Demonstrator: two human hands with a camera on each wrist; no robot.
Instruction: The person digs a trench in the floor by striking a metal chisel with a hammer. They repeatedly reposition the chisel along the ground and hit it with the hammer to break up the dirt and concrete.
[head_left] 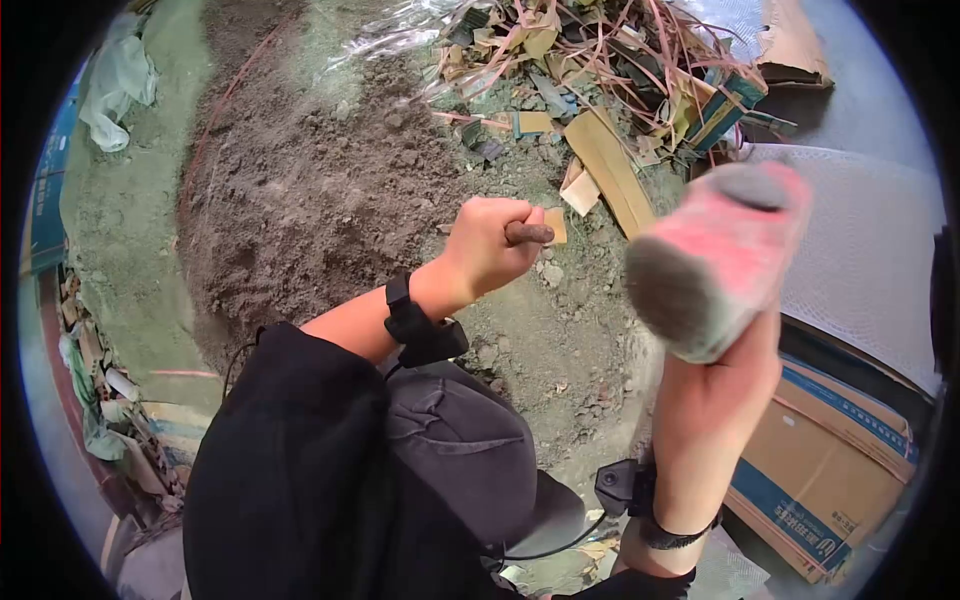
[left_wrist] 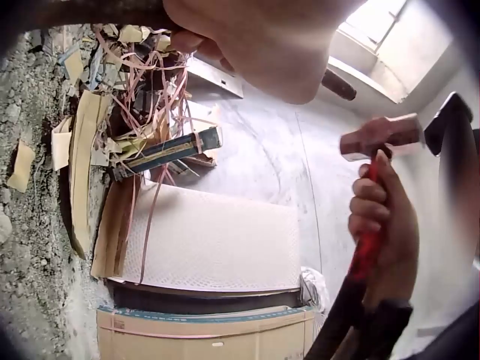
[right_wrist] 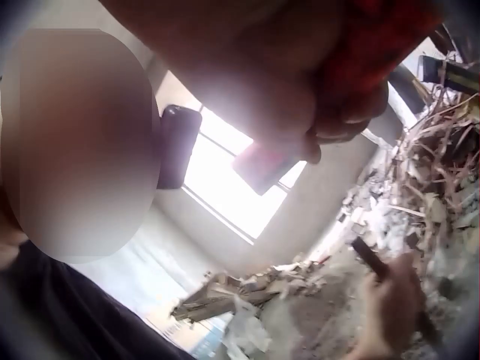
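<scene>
My left hand (head_left: 485,250) grips a dark, rusty rod (head_left: 530,233) in a fist, over the dirt-covered floor. Both rod ends stick out of the fist in the left wrist view, where one end (left_wrist: 339,85) looks blunt. The right hand (head_left: 722,385) is raised at the right, its fingers wrapped around the red handle (left_wrist: 367,251) of a hammer. That hammer's head (head_left: 715,262), worn grey with red paint, is lifted close to the head camera and blurred. Hammer and rod are well apart. The rod's lower end is hidden behind the fist in the head view.
Loose brown soil (head_left: 310,200) is heaped left of the left hand. Torn cardboard (head_left: 608,170) and tangled pink straps (head_left: 640,50) lie beyond. A cardboard box (head_left: 820,470) and a white textured sheet (head_left: 850,250) stand at right. A plastic bag (head_left: 118,85) lies far left.
</scene>
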